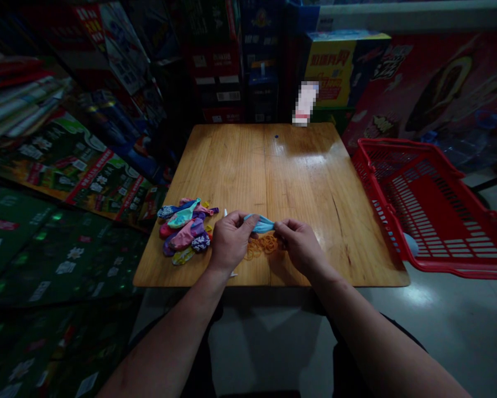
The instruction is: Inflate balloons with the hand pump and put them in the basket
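Note:
A light blue uninflated balloon (265,223) is stretched between my two hands, just above the table's near half. My left hand (233,236) pinches its wide end with thumb and fingers. At the other end, the fingertips of my right hand (297,239) close on its narrow part. Beneath the balloon lies a loose heap of tan rubber bands (265,245), partly covered by my hands. To the left of my left hand rests a pile of limp balloons (186,229) in pink, purple, teal, blue and yellow. A thin white stick shows partly behind my left hand.
The wooden table (231,160) carries a small dark dot (276,136) near its far edge. On the right stands a red plastic basket (443,271) with a pale blue round thing (411,244) inside. Green cartons (45,249) are stacked at left, and more boxes (331,66) stand behind.

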Available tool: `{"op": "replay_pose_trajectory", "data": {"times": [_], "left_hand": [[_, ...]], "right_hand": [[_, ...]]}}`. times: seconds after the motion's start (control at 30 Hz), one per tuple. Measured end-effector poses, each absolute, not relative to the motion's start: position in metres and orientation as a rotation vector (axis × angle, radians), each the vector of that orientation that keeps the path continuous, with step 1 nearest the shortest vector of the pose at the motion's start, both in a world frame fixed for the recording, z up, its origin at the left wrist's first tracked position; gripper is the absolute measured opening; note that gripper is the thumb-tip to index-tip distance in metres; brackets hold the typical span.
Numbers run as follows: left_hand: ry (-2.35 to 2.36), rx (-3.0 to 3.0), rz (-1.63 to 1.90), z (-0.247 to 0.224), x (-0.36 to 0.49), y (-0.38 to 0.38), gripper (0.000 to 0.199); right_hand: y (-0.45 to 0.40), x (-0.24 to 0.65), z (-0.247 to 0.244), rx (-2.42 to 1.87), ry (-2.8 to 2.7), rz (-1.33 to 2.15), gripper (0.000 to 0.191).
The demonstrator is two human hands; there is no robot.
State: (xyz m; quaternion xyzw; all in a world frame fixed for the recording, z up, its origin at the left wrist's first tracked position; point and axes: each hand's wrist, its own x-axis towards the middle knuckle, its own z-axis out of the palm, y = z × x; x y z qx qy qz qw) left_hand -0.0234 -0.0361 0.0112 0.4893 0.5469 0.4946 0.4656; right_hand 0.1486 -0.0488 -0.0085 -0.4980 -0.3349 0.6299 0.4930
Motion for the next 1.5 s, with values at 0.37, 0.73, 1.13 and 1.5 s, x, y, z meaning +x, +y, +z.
{"op": "replay_pose_trajectory", "data": {"times": [0.37, 0.73, 1.13, 1.5], "left_hand": [[1.339, 1.108, 1.227, 0.009, -0.030, -0.032, 0.031], [1.317, 1.092, 1.245, 0.002, -0.024, -0.034, 0.032], [1.336, 0.955, 1.299, 0.002, -0.038, -0.024, 0.032], [1.257, 0.839, 1.316, 0.004, -0.043, -0.020, 0.033]], "right_hand": [[-0.048, 0.164, -0.005, -1.000, -0.616, 1.731, 0.023], [-0.050, 0.161, 0.000, -1.027, -0.540, 1.814, 0.027], [-0.048, 0.169, 0.002, -0.890, -0.560, 1.820, 0.021], [-0.046, 0.169, 0.006, -0.955, -0.641, 1.726, 0.017]]}}
